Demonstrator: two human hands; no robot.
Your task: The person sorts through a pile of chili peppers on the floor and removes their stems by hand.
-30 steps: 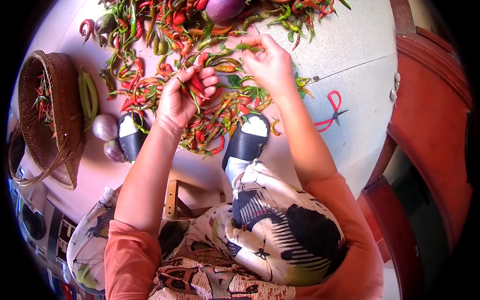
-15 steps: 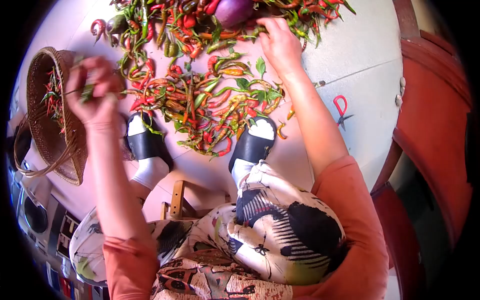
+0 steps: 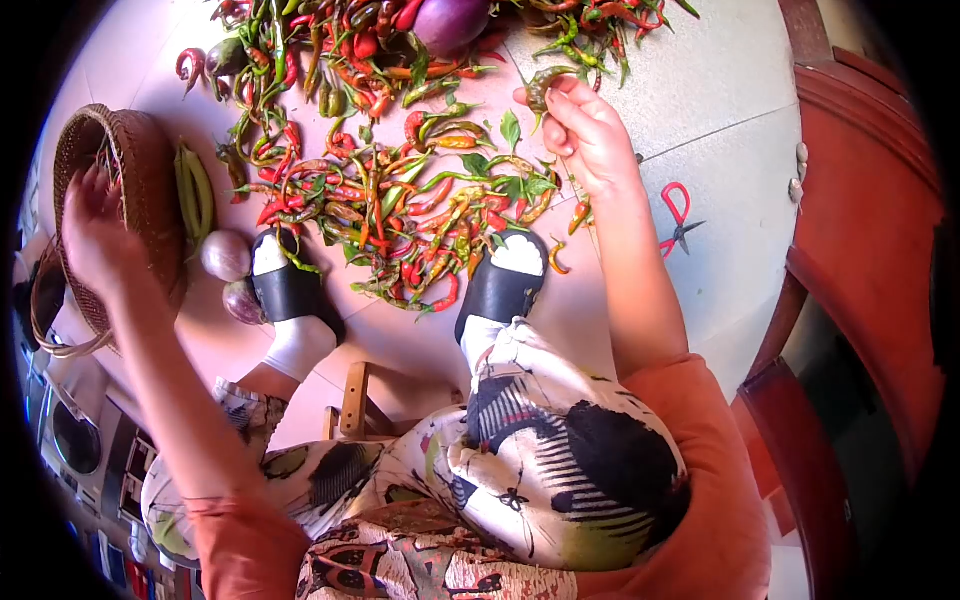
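Note:
At the mouth of the wicker basket point(image 3: 150, 215), my left hand point(image 3: 98, 235) reaches in with its fingers stretched out, somewhat blurred, and no item shows in them. My right hand point(image 3: 590, 130) pinches a dark green, curled chili pepper point(image 3: 543, 92) between thumb and fingers, raised beside the large heap. Red, green and orange chili peppers point(image 3: 430, 205) lie spread over the floor between my feet. A bigger heap of chili peppers point(image 3: 330, 60) is at the top, with a purple eggplant point(image 3: 450, 22) on it.
Red-handled scissors point(image 3: 677, 218) lie on the floor at right. Long green pods point(image 3: 194, 190) and two round purplish vegetables point(image 3: 227, 256) sit between the basket and my left sandal point(image 3: 295, 295). Reddish wooden furniture point(image 3: 860, 170) stands at the right edge.
My left hand has moved left and down to the basket mouth; the green item it held no longer shows. My right hand has drawn back from the heap with a chili pepper.

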